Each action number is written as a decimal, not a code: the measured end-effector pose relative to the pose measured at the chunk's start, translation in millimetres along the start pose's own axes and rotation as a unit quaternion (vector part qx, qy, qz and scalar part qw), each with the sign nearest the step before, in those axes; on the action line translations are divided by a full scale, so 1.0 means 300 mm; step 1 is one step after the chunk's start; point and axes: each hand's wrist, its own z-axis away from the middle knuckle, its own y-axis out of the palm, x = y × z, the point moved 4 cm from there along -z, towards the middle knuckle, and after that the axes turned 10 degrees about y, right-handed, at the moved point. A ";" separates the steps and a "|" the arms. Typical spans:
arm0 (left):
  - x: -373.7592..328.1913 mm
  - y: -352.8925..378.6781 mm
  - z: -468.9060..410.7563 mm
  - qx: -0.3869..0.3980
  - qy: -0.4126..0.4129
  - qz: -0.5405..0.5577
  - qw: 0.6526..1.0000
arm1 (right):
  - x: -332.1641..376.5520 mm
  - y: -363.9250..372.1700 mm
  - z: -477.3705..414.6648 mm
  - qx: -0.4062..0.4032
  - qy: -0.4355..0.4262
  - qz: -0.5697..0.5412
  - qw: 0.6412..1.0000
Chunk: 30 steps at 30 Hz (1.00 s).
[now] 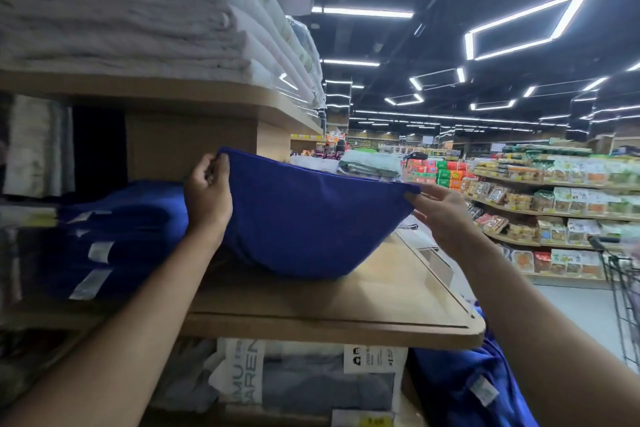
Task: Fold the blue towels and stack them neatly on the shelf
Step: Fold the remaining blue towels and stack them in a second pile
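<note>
A blue towel (pixel 304 218) hangs doubled over between my two hands above the wooden shelf (pixel 346 319), its lower fold sagging onto the board. My left hand (pixel 207 194) pinches its upper left corner. My right hand (pixel 440 211) pinches the upper right corner with thumb and fingertips. To the left on the same shelf lies a stack of folded blue towels (pixel 114 236) with white labels. More loose blue cloth (pixel 467 388) hangs below the shelf's right end.
White folded towels (pixel 138 10) fill the shelf above. Packaged bedding (pixel 304 381) sits on the level below. A shopping cart (pixel 623 288) stands at the right edge, with a grocery aisle and stocked shelves (pixel 554 204) behind it.
</note>
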 end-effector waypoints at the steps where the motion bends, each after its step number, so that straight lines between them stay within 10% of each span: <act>1: -0.039 -0.017 0.006 0.004 0.020 -0.006 1.000 | 0.028 -0.011 0.026 -0.006 -0.010 0.003 1.000; 18: -0.554 -0.172 -0.051 0.043 0.309 -0.103 0.945 | 0.486 -0.127 0.323 -0.112 -0.233 -0.008 0.966; 26: -0.119 -0.124 0.149 0.168 0.197 -0.258 0.931 | 0.048 -0.104 0.194 -0.123 -0.121 0.354 0.919; 30: 0.061 -0.065 0.239 0.281 0.162 -0.379 0.866 | -0.139 -0.031 0.167 -0.103 -0.126 0.577 0.800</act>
